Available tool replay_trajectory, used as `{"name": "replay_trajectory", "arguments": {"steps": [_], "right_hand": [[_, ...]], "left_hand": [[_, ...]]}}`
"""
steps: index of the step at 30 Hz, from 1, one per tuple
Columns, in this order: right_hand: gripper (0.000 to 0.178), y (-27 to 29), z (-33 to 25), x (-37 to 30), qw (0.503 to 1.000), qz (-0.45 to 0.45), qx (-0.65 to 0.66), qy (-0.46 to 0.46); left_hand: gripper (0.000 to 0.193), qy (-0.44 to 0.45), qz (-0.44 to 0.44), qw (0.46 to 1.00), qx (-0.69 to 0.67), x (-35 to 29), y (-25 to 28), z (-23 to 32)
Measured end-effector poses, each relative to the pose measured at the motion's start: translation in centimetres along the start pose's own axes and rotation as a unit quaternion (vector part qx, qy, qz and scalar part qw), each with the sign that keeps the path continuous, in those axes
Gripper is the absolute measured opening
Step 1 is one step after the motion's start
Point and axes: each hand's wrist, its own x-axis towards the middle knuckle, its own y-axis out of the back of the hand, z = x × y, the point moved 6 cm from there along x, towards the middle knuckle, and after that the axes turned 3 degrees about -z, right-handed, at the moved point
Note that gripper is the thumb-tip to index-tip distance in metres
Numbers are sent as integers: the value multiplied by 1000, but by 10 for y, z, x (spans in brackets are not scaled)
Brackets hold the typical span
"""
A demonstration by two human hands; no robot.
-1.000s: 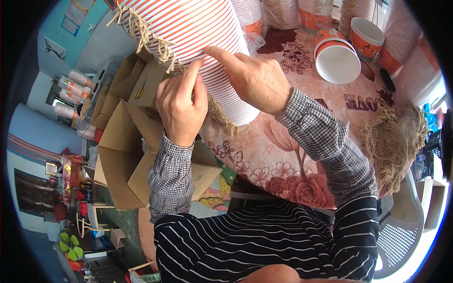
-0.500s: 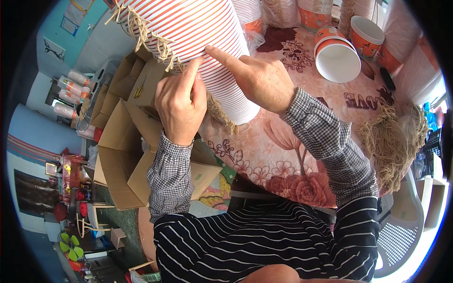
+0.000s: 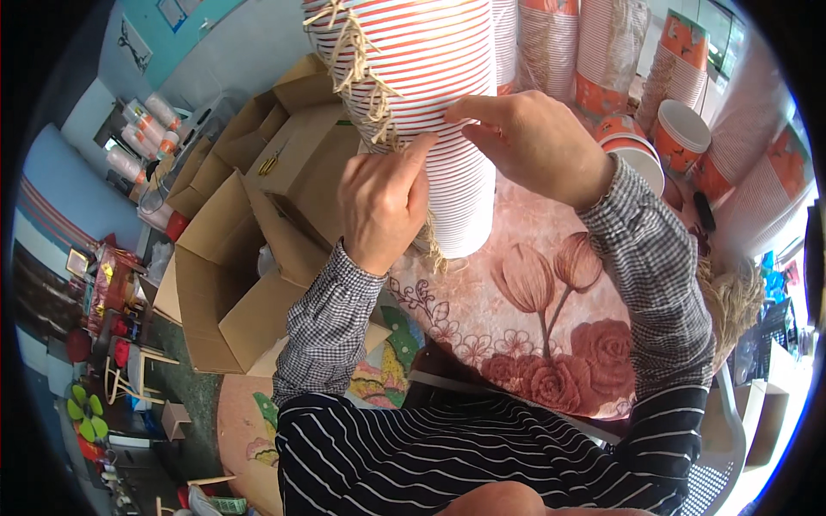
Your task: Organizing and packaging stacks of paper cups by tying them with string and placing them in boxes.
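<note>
A tall stack of nested white paper cups (image 3: 439, 112) with red-striped rims rises in front of me, its upper end cut off by the frame. Knotted strands of natural twine (image 3: 376, 101) run down its left side, with loose ends below. My left hand (image 3: 385, 202) is at the stack's left side, index finger extended against the rims and the other fingers curled; anything pinched there is too small to make out. From the right, my right hand (image 3: 546, 142) reaches the rims with its bent index finger, thumb apart beneath, and nothing visible between them.
A floral cloth (image 3: 525, 228) covers the table. More cup stacks (image 3: 602, 52) stand at the back, with loose orange cups (image 3: 680, 133) at the right. A twine bundle (image 3: 731, 301) hangs at the right edge. Open cardboard boxes (image 3: 206, 297) and yellow-handled scissors (image 3: 270, 162) are left.
The stack now appears farther right and more upright as the view shifts. My right index finger has bent and its thumb shows below; the left hand stays against the rims.
</note>
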Motion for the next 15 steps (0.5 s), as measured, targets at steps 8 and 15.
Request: {"name": "replay_trajectory", "arguments": {"steps": [8, 15], "right_hand": [[21, 16, -11, 20, 990, -96, -35, 100], [23, 20, -25, 40, 968, -222, -109, 37]], "left_hand": [[33, 5, 19, 1000, -12, 0, 7, 2], [36, 8, 23, 1000, -5, -6, 2, -6]]}}
